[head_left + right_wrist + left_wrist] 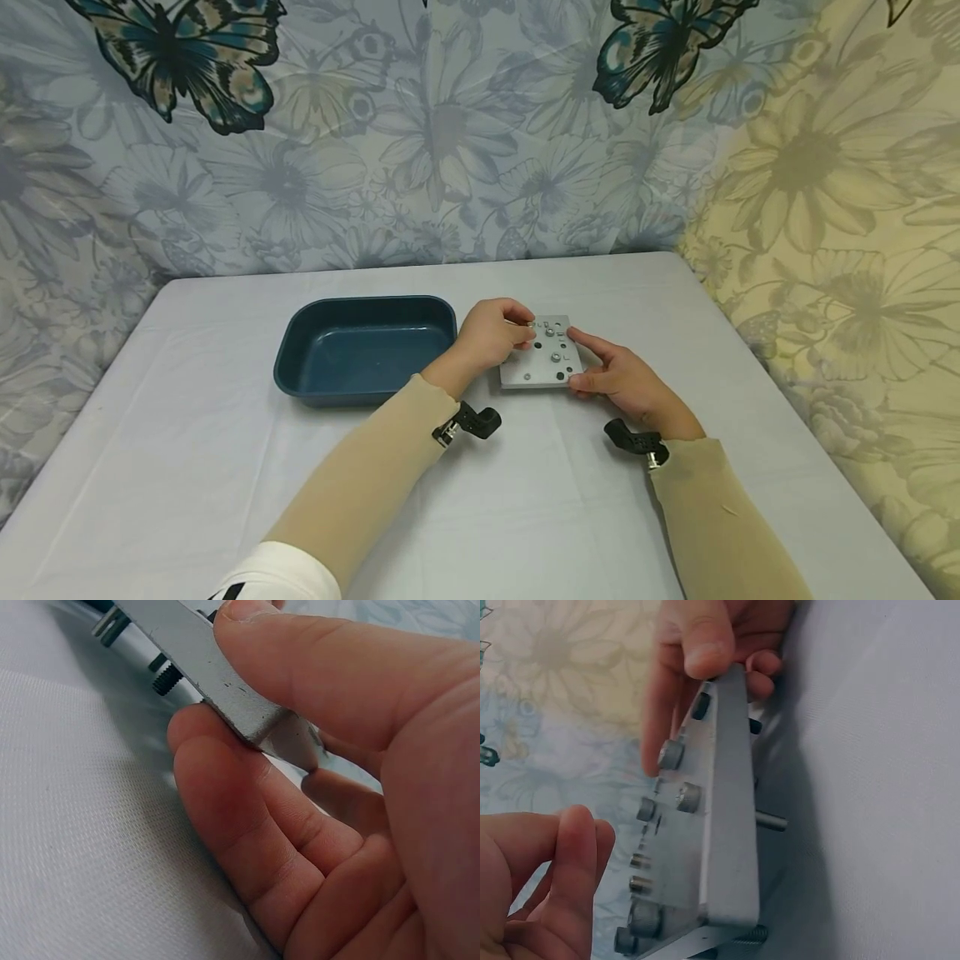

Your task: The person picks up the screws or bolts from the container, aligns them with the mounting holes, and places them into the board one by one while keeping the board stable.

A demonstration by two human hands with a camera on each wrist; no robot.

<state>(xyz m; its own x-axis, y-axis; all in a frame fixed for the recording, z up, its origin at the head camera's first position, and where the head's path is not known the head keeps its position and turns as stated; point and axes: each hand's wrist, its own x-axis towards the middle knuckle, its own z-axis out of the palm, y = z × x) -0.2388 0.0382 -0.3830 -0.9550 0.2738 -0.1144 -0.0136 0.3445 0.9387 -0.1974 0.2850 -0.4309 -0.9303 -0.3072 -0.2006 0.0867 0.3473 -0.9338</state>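
Note:
A silver-grey metal plate (538, 367) lies flat just over the white table, studded with several screws (671, 754) and dotted with dark holes. Pins and threaded ends (166, 679) stick out of its underside. My right hand (626, 383) grips the plate by its right side, thumb at the near corner and curled fingers beneath in the right wrist view. My left hand (491, 335) is over the plate's far left part, thumb and fingertips brought together. In the left wrist view those fingertips (577, 832) stand apart from the screw heads, and nothing shows between them.
A dark teal rectangular tray (288, 367) stands left of the plate, close beside my left hand. The table (525, 517) wears a white cloth. Flowered fabric (442, 167) hangs behind it and at both sides.

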